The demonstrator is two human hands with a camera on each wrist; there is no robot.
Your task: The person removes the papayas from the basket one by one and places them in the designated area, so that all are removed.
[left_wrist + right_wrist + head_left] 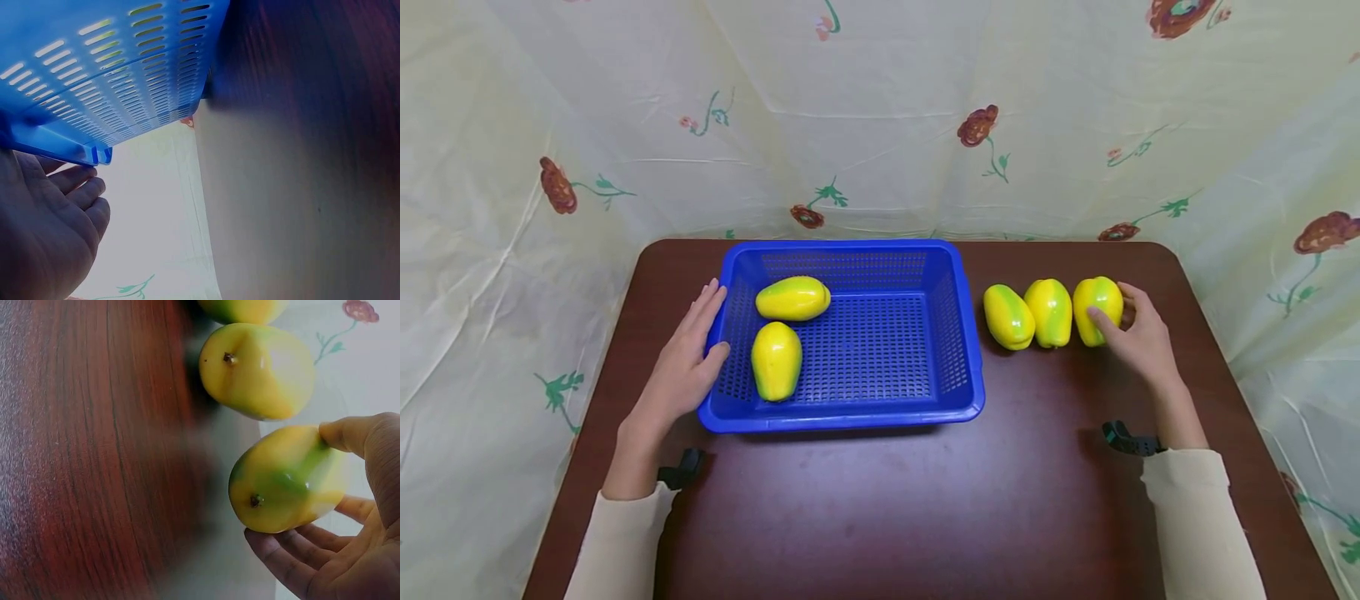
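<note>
My right hand [1142, 337] grips the rightmost yellow-green papaya [1096, 300], thumb on one side and fingers on the other. In the right wrist view that papaya [284, 481] shows its stem end, with a gap to the neighbouring papaya [256, 372]. Two more papayas, one in the middle [1049, 312] and one on the left [1008, 317], lie side by side on the table. My left hand [681, 367] rests against the left rim of a blue plastic basket [842, 419], its fingers extended. Inside the basket, toward its left side, lie two papayas, an upper one [792, 298] and a lower one [777, 361].
The basket stands on a dark brown wooden table [880, 508], near its back edge. A pale curtain [880, 125] with printed flowers hangs behind the table and along its sides. Dark bands, one on the left wrist [682, 469] and one on the right [1131, 439], jut inward.
</note>
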